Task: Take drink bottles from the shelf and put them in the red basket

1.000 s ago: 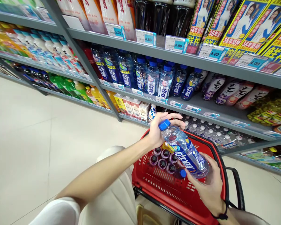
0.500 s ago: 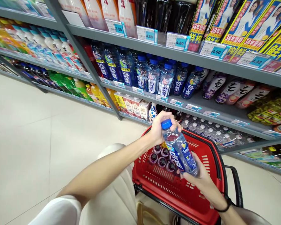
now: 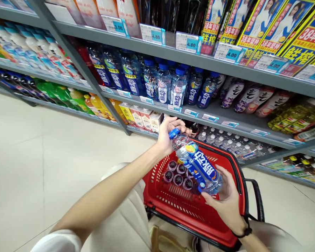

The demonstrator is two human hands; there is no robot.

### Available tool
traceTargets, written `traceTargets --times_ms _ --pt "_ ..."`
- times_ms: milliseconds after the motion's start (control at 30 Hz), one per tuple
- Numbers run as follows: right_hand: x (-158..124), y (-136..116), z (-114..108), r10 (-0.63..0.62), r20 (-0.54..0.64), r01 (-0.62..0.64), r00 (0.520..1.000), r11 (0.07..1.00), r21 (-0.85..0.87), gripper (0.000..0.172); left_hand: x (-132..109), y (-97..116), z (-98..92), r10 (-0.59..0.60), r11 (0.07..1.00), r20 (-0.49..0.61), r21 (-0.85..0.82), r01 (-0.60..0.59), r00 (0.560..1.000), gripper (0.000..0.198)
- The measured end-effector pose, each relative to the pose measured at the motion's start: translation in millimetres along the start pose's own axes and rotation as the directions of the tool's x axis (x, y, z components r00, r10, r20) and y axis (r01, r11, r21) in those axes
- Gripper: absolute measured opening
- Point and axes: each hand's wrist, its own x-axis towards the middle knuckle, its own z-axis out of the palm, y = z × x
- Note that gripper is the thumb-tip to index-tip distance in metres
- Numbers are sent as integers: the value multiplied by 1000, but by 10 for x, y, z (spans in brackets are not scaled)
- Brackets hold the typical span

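A clear drink bottle with a blue label and blue cap is held tilted over a red shopping basket. My left hand is at its neck, the cap against the palm side and the fingers loosely bent beyond it; the thumb is hidden. My right hand grips the base, with the thumb on the near side and the fingers behind. Several dark-capped bottles stand in the basket, below the held bottle. The label's large white characters face up.
Shelves of drinks run across the front; a row of similar blue-capped bottles stands on the middle shelf. Drink cartons sit lower down. The basket has a black handle. My knees are either side of it, above the pale tiled floor.
The bottle has turned about its length, bringing the large label characters up, and tilts flatter. My left fingers have loosened away from the cap. The view has shifted slightly to the right.
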Motion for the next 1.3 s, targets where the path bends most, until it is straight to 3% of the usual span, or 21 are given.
traceTargets --times_ms 167,267,367,433,533,600,700,800,900,1000,1067,1167,1300 --pt "8 40 -98 -263 36 264 964 937 -231 84 -5 -20 0 -32 999 -25 -13 32 999 29" --pt "55 99 -256 -465 162 491 870 792 -362 81 8 -39 -10 -39 999 -25 -18 38 999 29" --pt "118 104 -404 -532 339 630 776 632 -451 76 10 -29 -15 -45 998 31 40 44 998 29" --pt "167 93 -448 -514 383 640 768 591 -491 75 2 -1 -19 -63 986 113 159 45 992 30" --pt "268 81 -440 -388 359 528 849 618 -582 85 -18 45 -50 -145 894 224 447 31 964 32" --pt "353 74 -426 -262 349 434 900 616 -658 95 -30 37 -91 -246 755 263 655 14 933 34" --pt "477 57 -456 -60 384 350 922 555 -754 94 -56 -107 -157 -384 505 322 858 -95 866 52" --pt "566 46 -577 225 411 268 883 477 -837 87 -127 -423 -160 -397 337 315 924 -182 862 51" --pt "645 52 -801 421 381 164 823 465 -870 77 -262 -848 -56 -421 242 327 939 -243 846 48" --pt "743 45 -1084 571 296 48 766 408 -912 57 -430 -1334 85 -532 154 437 892 -424 726 44" --pt "802 19 -1237 634 214 -12 743 333 -943 43 -529 -1692 132 -629 56 444 845 -533 638 42" --pt "841 -49 -1325 672 155 -48 724 273 -961 39 -632 -2245 91 -796 -192 304 694 -694 524 41" --pt "820 -140 -1247 691 231 -4 685 321 -947 42 -673 -2852 -69 -874 -286 158 595 -751 459 35"
